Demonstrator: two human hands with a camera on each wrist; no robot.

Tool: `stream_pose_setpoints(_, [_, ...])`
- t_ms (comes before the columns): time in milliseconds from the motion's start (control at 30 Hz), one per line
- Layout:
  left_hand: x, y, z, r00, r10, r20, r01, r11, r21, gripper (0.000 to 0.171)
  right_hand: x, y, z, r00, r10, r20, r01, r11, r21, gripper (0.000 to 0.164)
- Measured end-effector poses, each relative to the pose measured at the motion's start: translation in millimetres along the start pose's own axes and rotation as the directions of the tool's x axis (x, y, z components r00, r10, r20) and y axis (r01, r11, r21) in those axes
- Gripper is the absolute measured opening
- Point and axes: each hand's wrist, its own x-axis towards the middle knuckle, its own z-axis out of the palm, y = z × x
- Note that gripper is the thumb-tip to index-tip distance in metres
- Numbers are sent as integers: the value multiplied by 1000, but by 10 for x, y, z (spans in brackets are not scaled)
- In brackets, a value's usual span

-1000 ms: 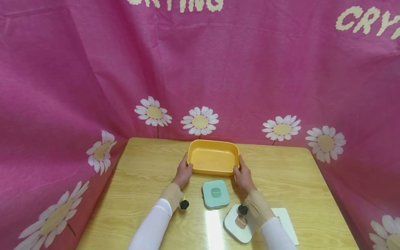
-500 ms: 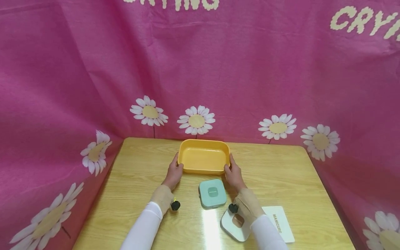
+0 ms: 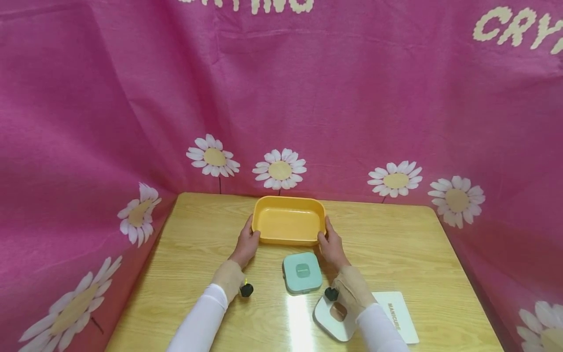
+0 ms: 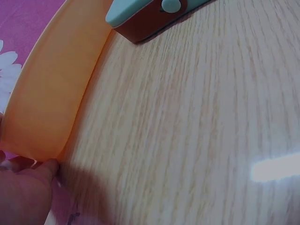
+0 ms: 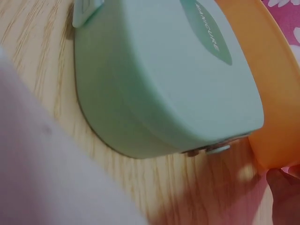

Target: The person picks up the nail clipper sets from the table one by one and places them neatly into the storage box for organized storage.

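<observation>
A shallow yellow storage bin (image 3: 289, 242) with rounded corners stands near the back of the table, its open top facing up. My left hand (image 3: 246, 244) grips its left end, thumb at the near corner and fingers along the side. At the opposite end my right hand (image 3: 332, 248) holds it the same way. Just in front of the bin lies a mint-green square case (image 3: 303, 281), apart from both hands. The right wrist view shows the case (image 5: 178, 79) marked "MANICURE". In the left wrist view, a thumb (image 4: 47, 169) presses the bin's corner.
A white rounded case (image 3: 330, 320) with a brown label lies under my right forearm, partly hidden. Beside it is a white flat card or box (image 3: 402, 318) printed "MANICURE". A pink flowered cloth (image 3: 334, 112) hangs behind and beside the wooden table (image 3: 198, 220).
Both hands have shifted the yellow bin slightly to the left along the table, mostly in the first half second. The cases have stayed where they lay.
</observation>
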Motion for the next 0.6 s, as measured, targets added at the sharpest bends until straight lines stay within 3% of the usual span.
stream_pose_setpoints(133, [32, 2, -16, 1000, 6, -29, -7, 1000, -28, 67, 15, 15, -18, 999, 11, 37, -11, 1000, -7, 65])
stream_pose_setpoints(400, [98, 58, -39, 990, -132, -44, 132, 991, -8, 70, -28, 38, -102, 990, 85, 113, -86, 996, 3, 75])
stream_pose_setpoints(600, [166, 79, -84, 992, -115, -54, 114, 993, -30, 73, -133, -57, -88, 967, 159, 201, -182, 978, 102, 88])
